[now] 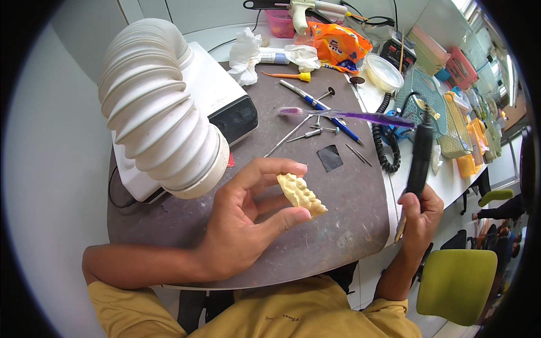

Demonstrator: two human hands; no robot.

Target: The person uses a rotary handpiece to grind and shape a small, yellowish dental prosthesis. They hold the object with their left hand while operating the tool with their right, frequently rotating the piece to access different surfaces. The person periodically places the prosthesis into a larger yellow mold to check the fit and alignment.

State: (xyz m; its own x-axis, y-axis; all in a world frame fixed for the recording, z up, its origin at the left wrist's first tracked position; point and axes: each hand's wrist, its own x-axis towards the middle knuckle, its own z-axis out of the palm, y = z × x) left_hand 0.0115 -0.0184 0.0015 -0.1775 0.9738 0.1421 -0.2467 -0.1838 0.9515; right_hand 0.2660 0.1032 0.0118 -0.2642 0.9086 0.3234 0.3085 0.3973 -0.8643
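My left hand (239,219) pinches a pale yellow dental cast (302,194) between thumb and fingers above the desk. A row of tooth shapes shows along the cast. My right hand (421,217), out at the right beyond the desk edge, is wrapped round a black rotary handpiece (418,160) with its tip upward. Below that fist a thin tan piece (400,230) sticks out; I cannot tell what it belongs to. A purple toothbrush (360,116) stretches from above the loose tools to beside the handpiece; whether it touches the handpiece is unclear.
A ribbed white hose (163,107) arches over a white machine (208,84) at left. Metal tools, a blue pen-like tool (338,121) and a dark square (329,158) lie on the brown desk (344,214). A black coiled cord (378,135), baskets (451,127) and a green chair (457,281) are rightward.
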